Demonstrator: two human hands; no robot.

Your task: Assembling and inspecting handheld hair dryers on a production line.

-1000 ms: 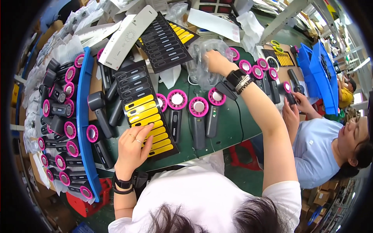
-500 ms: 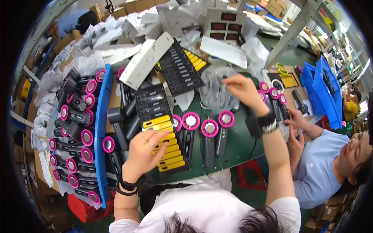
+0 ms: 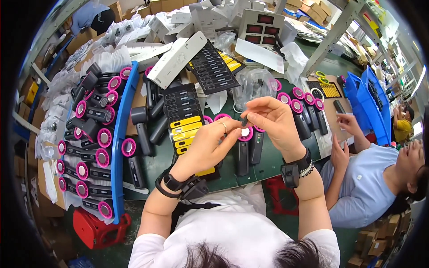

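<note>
My left hand (image 3: 210, 143) and my right hand (image 3: 273, 127) meet over the table's middle. Between their fingertips is a small dark strip (image 3: 244, 121), pinched by the right thumb and fingers and touched by the left index finger. Below my hands lie dark grey handheld fans with pink rings, one fan (image 3: 242, 156) under the fingertips and another fan (image 3: 256, 149) beside it. Left of them lies a sheet of black labels (image 3: 182, 105), its lower rows bared to yellow and partly hidden by my left hand. A second black label sheet (image 3: 214, 67) lies farther back.
A blue tray (image 3: 119, 147) full of fans stands at left, with loose fans (image 3: 142, 131) beside it. A white box (image 3: 176, 60) and clear plastic bags (image 3: 254, 87) lie behind. At right, a co-worker's hands (image 3: 346, 138) are near more fans (image 3: 308, 109) and blue bins (image 3: 368, 100).
My left hand has moved right and up, off the label sheet. My right hand has come down and left from the plastic bags, and the two now meet at the dark strip.
</note>
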